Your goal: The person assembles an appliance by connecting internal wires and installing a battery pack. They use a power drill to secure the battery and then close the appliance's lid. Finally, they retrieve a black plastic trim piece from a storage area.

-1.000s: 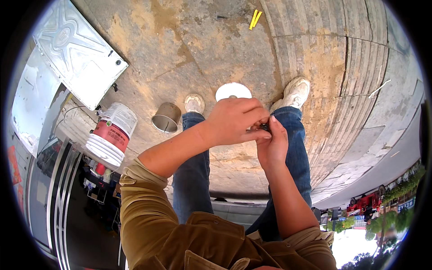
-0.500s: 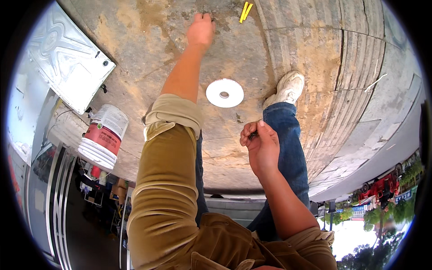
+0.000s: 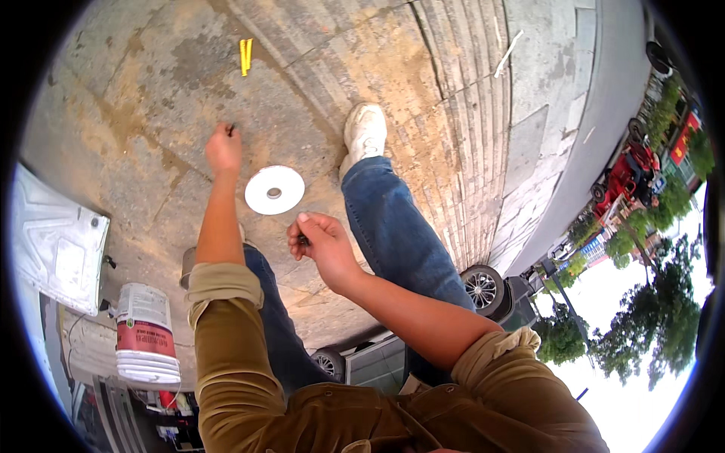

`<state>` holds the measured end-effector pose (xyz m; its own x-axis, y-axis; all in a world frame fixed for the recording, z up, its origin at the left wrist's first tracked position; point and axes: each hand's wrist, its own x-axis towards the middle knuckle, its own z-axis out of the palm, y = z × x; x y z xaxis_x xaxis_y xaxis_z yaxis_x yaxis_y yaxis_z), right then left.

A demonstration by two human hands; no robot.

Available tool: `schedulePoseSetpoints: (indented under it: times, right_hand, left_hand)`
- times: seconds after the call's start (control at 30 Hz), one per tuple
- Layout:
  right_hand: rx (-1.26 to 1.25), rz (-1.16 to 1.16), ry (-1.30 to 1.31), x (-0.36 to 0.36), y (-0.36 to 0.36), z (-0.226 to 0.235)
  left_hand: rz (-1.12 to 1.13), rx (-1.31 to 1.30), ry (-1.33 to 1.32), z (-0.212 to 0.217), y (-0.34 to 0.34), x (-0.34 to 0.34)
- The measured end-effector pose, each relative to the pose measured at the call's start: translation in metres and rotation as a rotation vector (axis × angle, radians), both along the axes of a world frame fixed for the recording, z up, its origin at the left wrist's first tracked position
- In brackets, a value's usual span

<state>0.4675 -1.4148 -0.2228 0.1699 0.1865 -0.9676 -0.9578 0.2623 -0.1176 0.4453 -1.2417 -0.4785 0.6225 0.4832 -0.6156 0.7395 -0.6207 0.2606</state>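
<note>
My left hand [image 3: 223,151] is closed just left of a flat white disc [image 3: 260,181] with a round centre hole. A small dark piece [image 3: 230,130] pokes out at its fingertips, too small to name. Near the disc's lower right edge, my right hand [image 3: 328,249] is curled with the thumb uppermost. Between its fingers sits another small dark piece [image 3: 303,239], mostly hidden. Two slim yellow sticks [image 3: 245,57] lie side by side on the ground beyond my left hand.
A white bucket [image 3: 143,332] with a red band stands at the left, below a white metal panel [image 3: 60,241]. My white shoe [image 3: 367,130] rests on the stained paving [image 3: 317,83]. Behind my legs is a car with a visible wheel [image 3: 482,292]. A red vehicle [image 3: 630,175] is far right.
My left hand has drawn back from the far ground toward the disc, now with a dark piece showing. My right hand has come closer to the disc. The whole view has turned.
</note>
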Motion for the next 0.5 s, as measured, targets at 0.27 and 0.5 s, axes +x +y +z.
schedulePoseSetpoints:
  times: [0.27, 0.5]
  right_hand:
    - [-0.16, 0.139, -0.206, -0.04, -0.034, -0.007]
    - [-0.187, 0.348, -0.357, -0.028, -0.086, 0.151]
  left_hand:
    - [0.615, -0.749, -0.007, 0.243, 0.045, -0.166]
    - [0.487, -0.561, 0.092, 0.398, 0.193, -0.385]
